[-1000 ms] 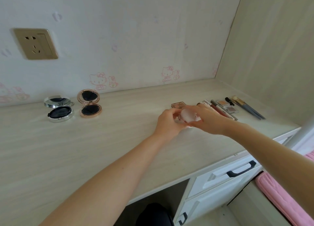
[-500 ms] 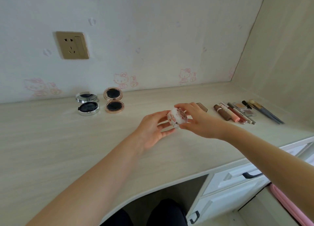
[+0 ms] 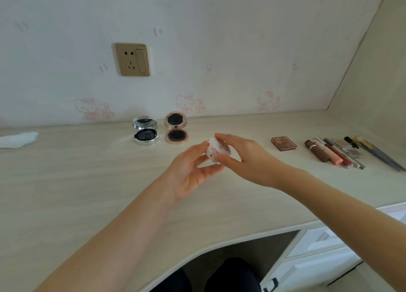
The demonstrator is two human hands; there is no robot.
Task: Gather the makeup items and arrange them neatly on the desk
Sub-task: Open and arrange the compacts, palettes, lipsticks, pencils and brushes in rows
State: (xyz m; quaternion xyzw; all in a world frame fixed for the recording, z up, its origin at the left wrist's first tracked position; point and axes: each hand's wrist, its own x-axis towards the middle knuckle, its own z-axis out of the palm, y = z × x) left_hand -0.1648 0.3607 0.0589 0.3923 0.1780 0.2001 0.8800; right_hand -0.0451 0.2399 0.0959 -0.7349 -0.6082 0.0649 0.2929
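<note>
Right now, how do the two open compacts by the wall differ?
The silver compact sits left of the rose-gold compact, nearer the wall socket. The silver compact's lid lies tilted further back; the rose-gold compact's lid stands more upright. Both are round, open, dark inside and rest on the desk.

Bare bench [image 3: 66, 192] lies toward seven o'clock; two open compacts [image 3: 161, 130] block eleven o'clock, a tube row [image 3: 334, 152] blocks three o'clock.

You've lifted the small white compact [image 3: 217, 151] from the right-hand row, both hands carrying it left above the table.
</note>
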